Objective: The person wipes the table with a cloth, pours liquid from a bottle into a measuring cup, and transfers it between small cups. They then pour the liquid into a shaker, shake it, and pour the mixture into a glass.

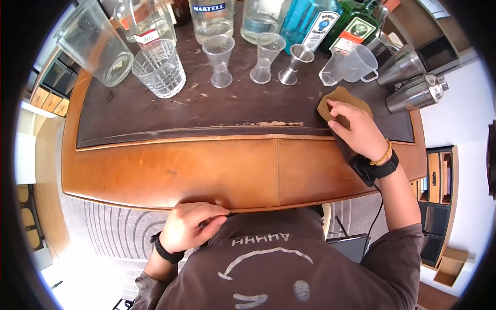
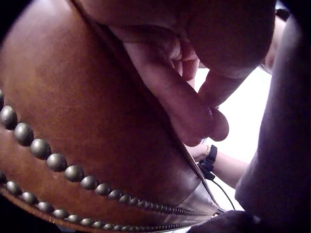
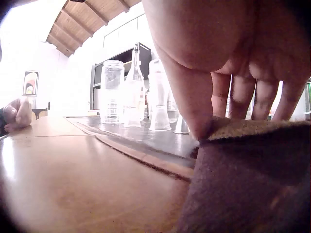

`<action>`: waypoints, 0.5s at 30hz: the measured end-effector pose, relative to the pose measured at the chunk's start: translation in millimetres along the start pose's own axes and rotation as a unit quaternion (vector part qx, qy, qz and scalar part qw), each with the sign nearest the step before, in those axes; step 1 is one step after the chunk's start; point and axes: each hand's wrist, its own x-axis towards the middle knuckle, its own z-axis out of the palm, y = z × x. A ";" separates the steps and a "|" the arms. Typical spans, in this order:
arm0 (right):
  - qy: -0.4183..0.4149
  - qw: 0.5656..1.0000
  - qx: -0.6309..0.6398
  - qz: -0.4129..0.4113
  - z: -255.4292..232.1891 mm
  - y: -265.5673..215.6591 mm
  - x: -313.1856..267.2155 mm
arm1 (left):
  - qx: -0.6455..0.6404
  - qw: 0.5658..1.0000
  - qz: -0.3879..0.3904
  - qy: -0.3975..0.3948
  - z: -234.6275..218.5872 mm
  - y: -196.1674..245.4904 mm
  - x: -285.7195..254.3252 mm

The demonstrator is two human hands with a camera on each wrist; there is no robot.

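My right hand point(image 1: 356, 129) is at the right side of the desk, with a brown cloth point(image 1: 338, 96) held between thumb and fingers. Tan shows on top of the cloth, and a dark part hangs toward the desk's front border. In the right wrist view the thumb presses the near edge of the cloth point(image 3: 243, 179), and the fingers reach over its far side. My left hand point(image 1: 194, 225) rests at the desk's front edge, fingers loosely curled and nothing in them. The left wrist view shows its thumb and index finger point(image 2: 170, 97) close together beside the studded leather edge point(image 2: 97, 121).
Along the back of the desk point(image 1: 206, 111) stand a tall glass point(image 1: 98, 46), a cut-glass tumbler point(image 1: 159, 70), clear measuring cups point(image 1: 220, 62), a metal jigger point(image 1: 296, 64), plastic jugs point(image 1: 359, 64) and steel shakers point(image 1: 416, 94). Several bottles point(image 1: 310, 26) are behind them.
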 end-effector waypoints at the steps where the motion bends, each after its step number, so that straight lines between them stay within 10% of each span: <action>1: -0.018 0.999 0.027 0.005 1.4 -6.6 0.4 | -0.003 1.000 0.026 0.010 0.6 -2.3 1.4; 15: -0.047 0.996 0.069 -0.034 24.8 -8.9 29.1 | -0.009 0.998 0.064 0.020 -2.8 -6.8 7.4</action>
